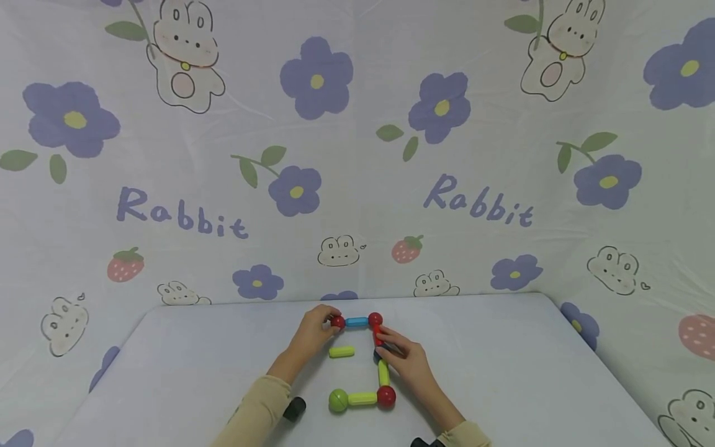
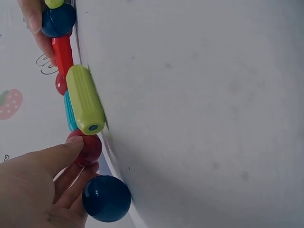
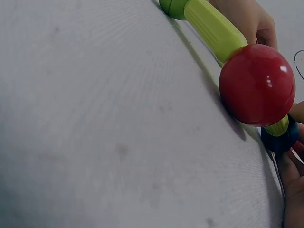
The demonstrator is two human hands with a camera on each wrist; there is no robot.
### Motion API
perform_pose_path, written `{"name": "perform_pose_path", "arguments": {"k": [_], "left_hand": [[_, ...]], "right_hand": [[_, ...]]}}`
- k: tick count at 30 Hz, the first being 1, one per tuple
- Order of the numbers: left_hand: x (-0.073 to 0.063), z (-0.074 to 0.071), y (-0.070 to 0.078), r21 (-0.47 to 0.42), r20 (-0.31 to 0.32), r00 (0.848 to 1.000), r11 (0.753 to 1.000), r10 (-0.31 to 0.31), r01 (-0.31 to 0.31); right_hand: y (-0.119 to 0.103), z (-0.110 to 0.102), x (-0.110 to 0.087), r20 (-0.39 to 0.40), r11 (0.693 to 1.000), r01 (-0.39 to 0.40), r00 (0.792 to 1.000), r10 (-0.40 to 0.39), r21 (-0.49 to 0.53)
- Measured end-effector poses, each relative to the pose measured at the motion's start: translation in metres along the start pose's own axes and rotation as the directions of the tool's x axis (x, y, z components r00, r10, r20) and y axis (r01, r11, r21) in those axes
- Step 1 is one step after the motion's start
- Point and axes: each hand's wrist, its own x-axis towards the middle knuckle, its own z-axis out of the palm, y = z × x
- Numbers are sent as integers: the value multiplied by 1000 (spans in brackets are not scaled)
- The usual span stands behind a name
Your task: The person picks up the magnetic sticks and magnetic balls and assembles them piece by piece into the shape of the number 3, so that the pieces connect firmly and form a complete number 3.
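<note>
My left hand (image 1: pixel 310 338) pinches a red ball (image 2: pixel 90 149) between thumb and fingers. A blue rod (image 1: pixel 357 322) joins that ball to another red ball (image 1: pixel 375 319). From there a red rod (image 2: pixel 62 56) runs to a dark blue ball (image 2: pixel 59 20), which my right hand (image 1: pixel 412 366) holds with its fingertips. The chain continues through a yellow-green rod (image 1: pixel 383 374), a larger red ball (image 3: pixel 257 85), a second yellow-green rod (image 1: pixel 363 399) and a green ball (image 1: pixel 338 400). One loose yellow-green rod (image 1: pixel 342 352) lies inside this open-sided outline.
A separate dark blue ball (image 2: pixel 106 198) sits beside the left fingers; the head view does not show it. The white table (image 1: pixel 503 366) meets a patterned cloth (image 1: pixel 357 143) at its back edge. A black wrist device (image 1: pixel 295 408) is by the left sleeve.
</note>
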Motion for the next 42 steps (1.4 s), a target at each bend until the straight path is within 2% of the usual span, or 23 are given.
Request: {"name": "perform_pose_path", "arguments": {"k": [6,13,18,20,26,32,38,42], "left_hand": [[2,1,-2,35,-20,999,999,30,-29],[0,0,-1,64,-28,999,997,44,-43],[-3,-1,4,109,-48,996,992,69,-63],[-5,-2,6,76,-54,995,994,79,-75],[-12,0,12,-106,-27,995,990,94,-96],[-19,2,13,-183,-29,994,977,109,-113],[-28,4,13,-237,39,999,971,33,-23],[-34,5,17,-235,77,996,972,36,-17]], "right_hand": [[0,0,0,3,1000,16,1000,-16,6],[2,0,-1,9,997,74,997,-74,5],[1,0,-1,12,999,52,999,-52,15],[1,0,-1,10,999,32,999,-32,20],[0,0,-1,2,1000,18,1000,-18,9],[0,-1,-2,7,999,33,999,-33,24],[1,-1,-2,6,1000,15,1000,-15,25],[2,-1,-2,1,999,15,1000,-15,37]]}}
